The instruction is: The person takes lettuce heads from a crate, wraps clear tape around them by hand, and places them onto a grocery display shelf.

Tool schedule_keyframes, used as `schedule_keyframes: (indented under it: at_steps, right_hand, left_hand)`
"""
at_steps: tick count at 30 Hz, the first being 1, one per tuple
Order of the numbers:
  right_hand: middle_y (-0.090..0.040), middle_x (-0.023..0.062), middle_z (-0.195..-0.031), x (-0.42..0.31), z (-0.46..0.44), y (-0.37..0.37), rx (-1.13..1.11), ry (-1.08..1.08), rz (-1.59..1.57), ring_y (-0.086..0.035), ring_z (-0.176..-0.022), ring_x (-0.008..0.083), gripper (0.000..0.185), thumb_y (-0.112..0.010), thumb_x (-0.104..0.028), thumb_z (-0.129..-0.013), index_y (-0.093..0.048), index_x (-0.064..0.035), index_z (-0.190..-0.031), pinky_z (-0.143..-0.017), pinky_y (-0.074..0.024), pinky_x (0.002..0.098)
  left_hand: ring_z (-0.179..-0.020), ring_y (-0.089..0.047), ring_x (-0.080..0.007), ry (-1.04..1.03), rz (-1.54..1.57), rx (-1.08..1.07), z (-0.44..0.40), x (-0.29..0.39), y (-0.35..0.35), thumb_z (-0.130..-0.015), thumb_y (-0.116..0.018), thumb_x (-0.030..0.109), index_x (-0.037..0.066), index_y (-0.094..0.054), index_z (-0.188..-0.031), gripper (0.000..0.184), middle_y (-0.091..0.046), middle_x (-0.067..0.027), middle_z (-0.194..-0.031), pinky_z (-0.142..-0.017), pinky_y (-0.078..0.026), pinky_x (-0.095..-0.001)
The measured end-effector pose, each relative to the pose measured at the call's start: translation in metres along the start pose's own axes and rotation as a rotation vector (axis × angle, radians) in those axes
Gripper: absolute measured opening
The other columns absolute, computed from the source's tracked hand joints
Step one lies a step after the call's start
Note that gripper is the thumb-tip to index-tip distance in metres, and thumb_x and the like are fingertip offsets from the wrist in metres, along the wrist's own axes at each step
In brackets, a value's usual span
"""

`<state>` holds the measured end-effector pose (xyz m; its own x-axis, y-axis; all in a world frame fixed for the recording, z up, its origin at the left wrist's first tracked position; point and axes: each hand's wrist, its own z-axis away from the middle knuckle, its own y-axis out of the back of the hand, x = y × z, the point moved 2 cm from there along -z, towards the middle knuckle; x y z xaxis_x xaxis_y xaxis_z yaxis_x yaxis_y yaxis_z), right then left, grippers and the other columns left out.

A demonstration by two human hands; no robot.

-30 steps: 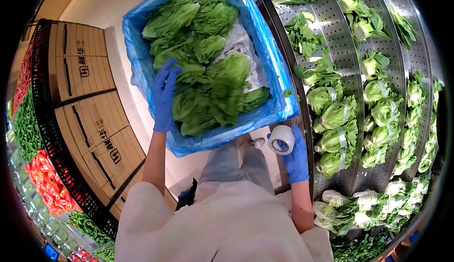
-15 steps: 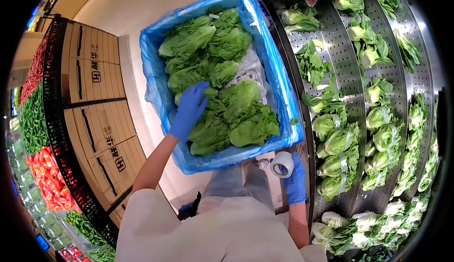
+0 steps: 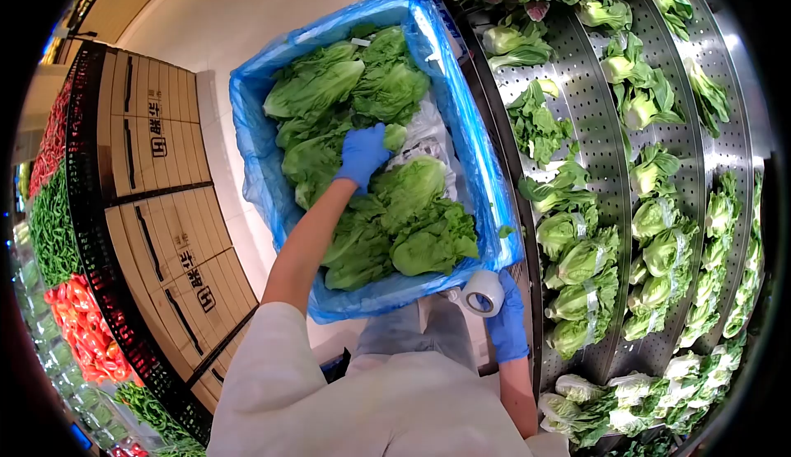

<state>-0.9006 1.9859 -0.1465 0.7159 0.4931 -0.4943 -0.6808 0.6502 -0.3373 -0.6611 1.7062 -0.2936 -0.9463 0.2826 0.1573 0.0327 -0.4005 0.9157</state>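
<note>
Leafy green lettuce (image 3: 396, 137) under blue-gloved left hand (image 3: 365, 155), pinch unclear; blue-gloved right hand (image 3: 507, 323) pinching white tape roll (image 3: 492, 287). Light touch likely safest.

Lettuce (image 3: 317, 86) is laid inside a crate (image 3: 257, 140), flanked by cabinets (image 3: 173, 234) at left and display shelves (image 3: 582, 119) at right, where bok choy (image 3: 643, 111) is placed beyond bundled lettuces (image 3: 585, 259). Peppers (image 3: 86, 333) are heaped past the cabinets; a tape roll (image 3: 488, 282) is held near the crate.
</note>
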Motion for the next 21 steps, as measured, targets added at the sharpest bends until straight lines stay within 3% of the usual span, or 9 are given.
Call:
schedule_keyframes:
  at_steps: [3,6,7,9,10,14,19,20,21]
  right_hand:
    - [-0.059,0.0066,-0.095,-0.006,-0.005,0.011,0.018,0.019,-0.001,-0.057,-0.086,0.0172,0.025,-0.05,-0.026,-0.087,-0.055,-0.0075,-0.102,-0.075,-0.0483,0.0312]
    - [-0.059,0.0065,-0.095,-0.008,-0.009,0.015,0.022,0.058,0.024,-0.058,-0.085,0.0172,0.027,-0.049,-0.028,-0.087,-0.054,-0.0067,-0.104,-0.074,-0.0486,0.0312]
    - [-0.059,0.0066,-0.095,-0.01,-0.01,0.014,0.028,0.083,0.039,-0.058,-0.085,0.0173,0.028,-0.049,-0.028,-0.087,-0.054,-0.0066,-0.104,-0.074,-0.0485,0.0309]
    - [-0.059,0.0065,-0.095,-0.013,-0.01,0.011,0.031,0.059,0.016,-0.058,-0.085,0.0171,0.027,-0.05,-0.028,-0.087,-0.054,-0.0066,-0.104,-0.074,-0.0482,0.0305]
    - [-0.059,0.0066,-0.095,-0.013,-0.013,0.011,0.007,0.043,0.005,-0.058,-0.085,0.0172,0.027,-0.051,-0.028,-0.086,-0.054,-0.0066,-0.104,-0.074,-0.0481,0.0305]
    - [-0.059,0.0053,-0.09,-0.004,-0.024,0.004,0.007,0.024,0.003,-0.057,-0.081,0.0137,0.025,-0.052,-0.026,-0.086,-0.057,-0.0046,-0.098,-0.073,-0.0471,0.0268]
    - [-0.059,0.0059,-0.09,0.0,-0.026,-0.007,0.008,0.015,0.01,-0.058,-0.081,0.0143,0.025,-0.052,-0.025,-0.086,-0.056,-0.0038,-0.098,-0.073,-0.0476,0.0277]
    - [-0.059,0.0061,-0.09,0.001,-0.028,-0.007,0.015,0.015,0.009,-0.058,-0.081,0.0145,0.025,-0.052,-0.025,-0.086,-0.056,-0.0034,-0.099,-0.073,-0.0478,0.0279]
    - [-0.059,0.0061,-0.09,-0.002,-0.027,-0.009,0.009,0.013,0.015,-0.058,-0.081,0.0145,0.025,-0.052,-0.025,-0.086,-0.056,-0.0034,-0.099,-0.073,-0.0478,0.0279]
  left_hand:
    - [-0.084,-0.056,-0.0297,-0.029,0.284,0.101,0.03,-0.014,0.031,-0.06,-0.071,0.041,0.006,-0.045,-0.116,0.071,-0.057,-0.0141,-0.098,-0.075,-0.043,-0.0383]
    - [-0.1,-0.052,-0.0296,0.059,0.985,0.317,0.054,-0.029,0.051,-0.061,-0.071,0.033,0.011,-0.048,-0.11,0.059,-0.055,-0.0156,-0.106,-0.088,-0.038,-0.0363]
    - [-0.1,-0.052,-0.0296,0.056,0.982,0.313,0.062,-0.033,0.064,-0.061,-0.071,0.033,0.011,-0.048,-0.11,0.059,-0.055,-0.0156,-0.106,-0.088,-0.038,-0.0363]
    - [-0.109,-0.047,-0.027,-0.172,0.229,0.553,0.078,-0.035,0.092,-0.058,-0.072,0.031,0.014,-0.049,-0.111,0.061,-0.052,-0.0142,-0.113,-0.094,-0.033,-0.0379]
    - [-0.106,-0.047,-0.0261,-0.176,0.094,0.495,0.083,-0.036,0.092,-0.058,-0.072,0.031,0.011,-0.049,-0.11,0.06,-0.053,-0.0121,-0.109,-0.096,-0.029,-0.0413]
    - [-0.092,-0.049,-0.0285,-0.167,-0.009,0.472,0.085,-0.006,0.076,-0.06,-0.07,0.028,0.002,-0.046,-0.106,0.059,-0.052,-0.013,-0.094,-0.09,-0.033,-0.0414]
    - [-0.091,-0.051,-0.0287,-0.159,-0.146,0.038,0.04,0.037,0.032,-0.068,-0.066,0.033,0.007,-0.049,-0.105,0.048,-0.052,-0.0142,-0.099,-0.081,-0.038,-0.042]
    - [-0.091,-0.051,-0.0287,-0.151,-0.147,0.044,0.026,0.03,0.035,-0.068,-0.066,0.033,0.007,-0.049,-0.105,0.048,-0.052,-0.0142,-0.099,-0.081,-0.038,-0.042]
    - [-0.086,-0.051,-0.0281,-0.083,0.072,0.01,0.009,0.021,0.04,-0.069,-0.065,0.032,0.007,-0.049,-0.102,0.045,-0.051,-0.0135,-0.097,-0.077,-0.04,-0.0422]
